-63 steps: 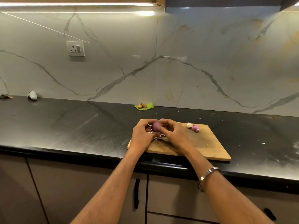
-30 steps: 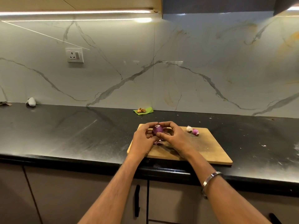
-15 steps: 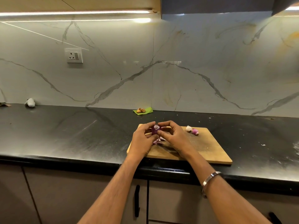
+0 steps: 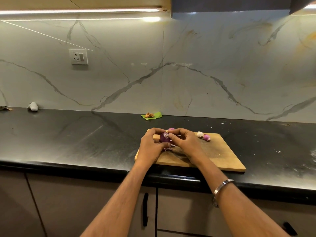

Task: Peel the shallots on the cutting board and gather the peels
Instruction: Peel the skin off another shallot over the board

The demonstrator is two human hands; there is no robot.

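Observation:
Over the left end of a wooden cutting board (image 4: 220, 156) both my hands hold one dark purple shallot (image 4: 164, 137). My left hand (image 4: 150, 144) grips it from the left, and my right hand (image 4: 184, 142) pinches its top with thumb and forefinger. Purple peels (image 4: 168, 148) lie on the board under my hands. Another shallot (image 4: 171, 129) peeks out just behind my fingers. Two peeled shallots, one whitish (image 4: 200, 134) and one pink (image 4: 206, 137), sit at the board's far edge.
The board lies on a black counter (image 4: 77, 139) near its front edge. A green leaf with brown bits (image 4: 151, 115) rests by the marble backsplash. A small grey lump (image 4: 32, 106) sits far left. Cabinet doors with black handles (image 4: 145, 209) are below.
The shallot has turned in my fingers, its cut top now facing me. My hands stayed over the board's left end, and peels now show beneath them.

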